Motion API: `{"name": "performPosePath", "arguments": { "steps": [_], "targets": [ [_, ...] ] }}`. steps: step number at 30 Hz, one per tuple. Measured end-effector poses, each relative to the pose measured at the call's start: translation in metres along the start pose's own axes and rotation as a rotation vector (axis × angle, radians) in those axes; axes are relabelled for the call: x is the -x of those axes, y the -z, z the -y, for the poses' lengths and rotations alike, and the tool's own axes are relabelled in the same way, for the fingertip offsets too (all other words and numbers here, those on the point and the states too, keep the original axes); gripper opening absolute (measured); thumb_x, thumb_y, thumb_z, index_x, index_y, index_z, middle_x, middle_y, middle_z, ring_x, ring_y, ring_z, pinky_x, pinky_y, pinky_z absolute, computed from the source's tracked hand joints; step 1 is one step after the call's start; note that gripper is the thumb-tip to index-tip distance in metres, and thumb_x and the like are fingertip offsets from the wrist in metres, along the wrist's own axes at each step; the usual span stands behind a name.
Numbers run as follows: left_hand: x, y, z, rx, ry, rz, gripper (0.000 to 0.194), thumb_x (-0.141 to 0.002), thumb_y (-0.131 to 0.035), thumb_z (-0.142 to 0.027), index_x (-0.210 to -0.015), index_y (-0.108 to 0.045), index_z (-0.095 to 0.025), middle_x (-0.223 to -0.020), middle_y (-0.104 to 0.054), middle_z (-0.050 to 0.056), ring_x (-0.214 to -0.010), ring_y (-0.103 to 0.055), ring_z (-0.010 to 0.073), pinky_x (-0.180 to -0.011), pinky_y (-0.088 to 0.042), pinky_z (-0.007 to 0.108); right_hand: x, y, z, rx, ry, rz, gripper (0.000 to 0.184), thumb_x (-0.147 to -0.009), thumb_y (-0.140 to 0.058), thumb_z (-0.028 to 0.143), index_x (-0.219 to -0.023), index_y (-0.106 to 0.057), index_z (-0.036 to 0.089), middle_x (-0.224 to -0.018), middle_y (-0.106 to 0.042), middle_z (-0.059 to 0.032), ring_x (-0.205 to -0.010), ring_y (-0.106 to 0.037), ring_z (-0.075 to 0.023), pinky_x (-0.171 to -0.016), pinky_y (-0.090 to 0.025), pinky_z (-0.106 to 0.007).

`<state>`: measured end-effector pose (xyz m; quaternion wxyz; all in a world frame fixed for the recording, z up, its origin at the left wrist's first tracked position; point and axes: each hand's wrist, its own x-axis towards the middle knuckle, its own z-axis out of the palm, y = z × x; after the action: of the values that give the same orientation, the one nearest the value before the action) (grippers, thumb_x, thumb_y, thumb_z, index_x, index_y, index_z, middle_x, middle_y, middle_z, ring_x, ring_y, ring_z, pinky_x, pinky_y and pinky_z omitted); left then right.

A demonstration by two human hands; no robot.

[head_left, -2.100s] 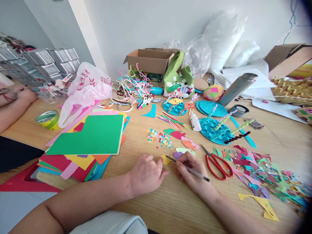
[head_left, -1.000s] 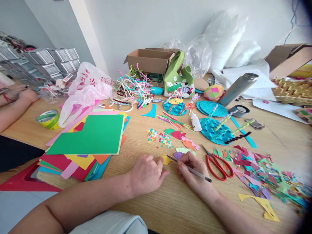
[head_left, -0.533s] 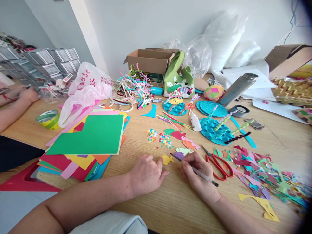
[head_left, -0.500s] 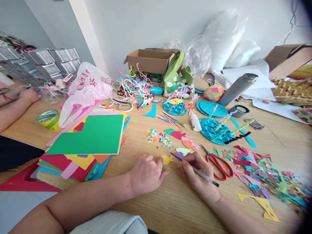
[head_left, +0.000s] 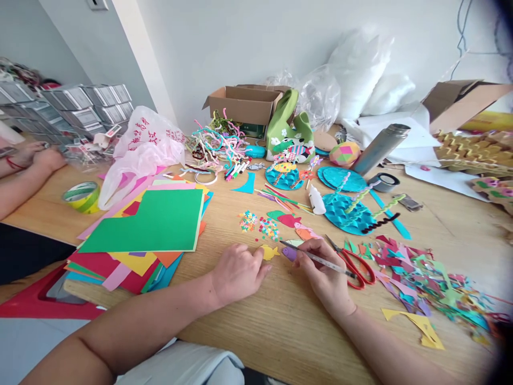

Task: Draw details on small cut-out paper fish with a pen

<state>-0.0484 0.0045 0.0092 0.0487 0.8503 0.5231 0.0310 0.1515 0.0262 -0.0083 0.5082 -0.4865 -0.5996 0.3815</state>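
My right hand grips a thin pen, its tip pointing left above a small purple paper fish. My left hand rests on the wooden table with fingers curled, its fingertips touching a small yellow paper fish. More cut-out fish, red and orange, lie just beyond. Red-handled scissors lie right of my right hand.
A stack of coloured paper sheets with a green one on top lies to the left. Paper scraps pile up at the right. Blue scaled discs, pipe cleaners, markers, a steel flask, boxes and bags fill the back. Another person's arms rest at far left.
My right hand shifted right off the yellow fish, its pen tip now over the purple fish. The yellow fish is uncovered. The view tilted slightly; my left hand stays put.
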Motion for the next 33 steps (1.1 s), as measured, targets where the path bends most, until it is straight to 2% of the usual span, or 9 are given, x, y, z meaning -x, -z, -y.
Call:
{"name": "performPosePath", "arguments": {
  "steps": [5,8,12,16,21,25,29,33],
  "targets": [
    [-0.006,-0.006,0.007,0.086,-0.011,-0.093,0.025,-0.097,-0.052,-0.031,-0.108,-0.067,-0.015,-0.084,-0.071,0.009,-0.088,-0.065,0.0259,-0.078,-0.053,0.038,-0.004,0.001,-0.002,-0.099,-0.007,0.004,0.015,-0.079,-0.07,0.031,-0.075,-0.061,0.02,-0.059,-0.061,0.0007,-0.047,-0.058,-0.014,-0.046,-0.047,-0.025],
    [-0.01,-0.006,0.014,0.142,-0.049,-0.192,0.018,-0.091,-0.055,-0.016,-0.099,-0.07,-0.014,-0.086,-0.07,0.008,-0.09,-0.062,0.0246,-0.082,-0.052,0.037,-0.005,0.001,-0.005,-0.165,-0.03,0.016,0.016,-0.078,-0.071,0.032,-0.077,-0.06,0.02,-0.058,-0.06,0.0019,-0.045,-0.057,-0.0139,-0.043,-0.048,-0.025],
    [-0.011,-0.001,0.02,0.173,-0.145,-0.283,0.023,-0.084,-0.054,-0.004,-0.095,-0.072,-0.014,-0.092,-0.069,0.007,-0.097,-0.057,0.0232,-0.093,-0.049,0.037,-0.008,0.001,-0.005,-0.243,-0.071,0.066,0.022,-0.08,-0.071,0.037,-0.073,-0.057,0.021,-0.056,-0.06,0.0015,-0.045,-0.056,-0.0142,-0.043,-0.049,-0.026],
    [-0.007,0.001,0.021,0.139,-0.28,-0.238,0.024,-0.083,-0.055,-0.003,-0.092,-0.073,-0.014,-0.105,-0.07,0.007,-0.104,-0.054,0.0238,-0.096,-0.048,0.038,-0.011,0.0,-0.004,-0.286,-0.152,0.049,0.028,-0.079,-0.073,0.042,-0.071,-0.055,0.021,-0.054,-0.061,0.0012,-0.044,-0.056,-0.0138,-0.043,-0.048,-0.025],
    [-0.006,-0.009,0.023,0.06,-0.35,-0.191,0.024,-0.085,-0.055,-0.004,-0.098,-0.073,-0.011,-0.105,-0.072,0.008,-0.104,-0.054,0.0251,-0.094,-0.049,0.038,-0.016,0.001,-0.003,-0.334,-0.25,0.04,0.033,-0.073,-0.077,0.044,-0.069,-0.054,0.021,-0.052,-0.061,0.0014,-0.044,-0.056,-0.0134,-0.042,-0.047,-0.024],
    [-0.009,-0.018,0.031,0.047,-0.429,-0.202,0.025,-0.089,-0.053,-0.005,-0.104,-0.073,-0.01,-0.109,-0.073,0.008,-0.103,-0.054,0.0253,-0.095,-0.049,0.038,-0.022,0.001,0.0,-0.373,-0.318,0.151,0.033,-0.068,-0.08,0.041,-0.071,-0.056,0.019,-0.054,-0.063,0.0007,-0.048,-0.058,-0.0138,-0.043,-0.049,-0.023],
    [-0.012,-0.018,0.043,0.079,-0.477,-0.201,0.026,-0.09,-0.054,-0.004,-0.105,-0.073,-0.013,-0.112,-0.073,0.005,-0.107,-0.056,0.0219,-0.097,-0.048,0.034,-0.027,-0.005,0.003,-0.378,-0.327,0.281,0.026,-0.071,-0.076,0.035,-0.07,-0.056,0.019,-0.053,-0.062,0.0017,-0.045,-0.056,-0.0122,-0.039,-0.047,-0.021],
    [-0.014,-0.015,0.052,0.133,-0.504,-0.18,0.028,-0.092,-0.054,-0.004,-0.108,-0.073,-0.015,-0.112,-0.073,0.003,-0.11,-0.055,0.022,-0.099,-0.047,0.034,-0.027,-0.018,-0.001,-0.348,-0.306,0.277,0.025,-0.075,-0.07,0.037,-0.069,-0.052,0.021,-0.049,-0.057,0.0044,-0.037,-0.05,-0.0108,-0.032,-0.041,-0.02]
  ]
}}
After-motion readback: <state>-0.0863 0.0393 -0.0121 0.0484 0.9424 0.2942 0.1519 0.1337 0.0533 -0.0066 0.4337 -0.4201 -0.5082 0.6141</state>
